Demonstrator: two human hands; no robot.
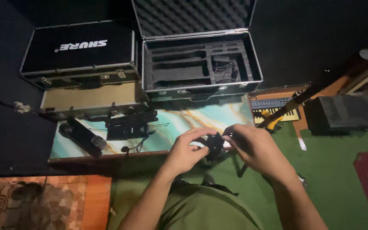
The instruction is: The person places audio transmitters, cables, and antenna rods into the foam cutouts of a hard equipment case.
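I seem to be in a dim music or audio room: an open foam-lined flight case point(201, 64) and a closed one point(79, 53) along the marbled tabletop's point(184, 121) far edge, microphones point(81, 138) near its left corner, a small keyboard point(275, 108) beyond its right edge.

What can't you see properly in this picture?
- Small black device, head view: the left hand and right hand cover most of it, so its kind is unclear.
- Open case, head view: the items in its foam slots are too dark and small to tell.
- Black gear on the marbled board: blurred in the dim light.
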